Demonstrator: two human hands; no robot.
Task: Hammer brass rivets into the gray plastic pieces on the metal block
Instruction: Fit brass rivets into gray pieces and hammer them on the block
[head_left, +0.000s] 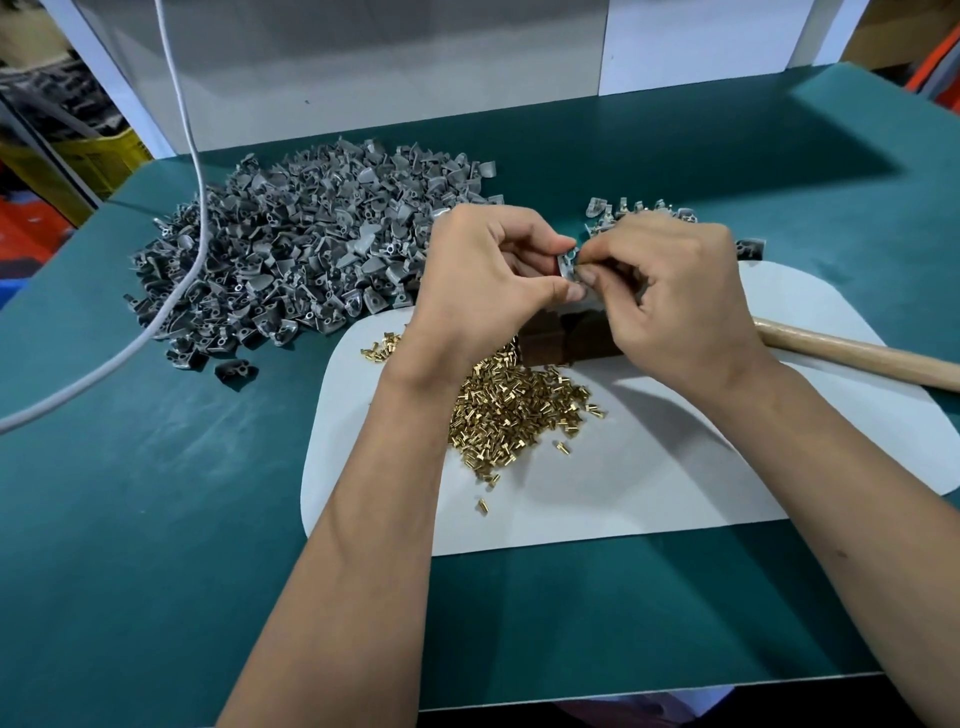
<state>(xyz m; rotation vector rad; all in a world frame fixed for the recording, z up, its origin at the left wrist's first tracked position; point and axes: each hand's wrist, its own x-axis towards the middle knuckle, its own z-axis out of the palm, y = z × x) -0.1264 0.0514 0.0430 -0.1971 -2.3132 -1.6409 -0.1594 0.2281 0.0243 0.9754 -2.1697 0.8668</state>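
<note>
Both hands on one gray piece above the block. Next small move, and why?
Probably lower the gray piece onto the metal block just beneath. Left hand and right hand both pinch it in the air, seemingly fitting a rivet, though none is visible. The hammer handle lies untouched at right.

A teal-topped bench (156, 519) fills most of the view, backed by upright white panels (395, 67). A white cord (179, 93) hangs down at left. Beyond the left edge sits what may be a yellow crate (98, 156), partly blurred.
</note>
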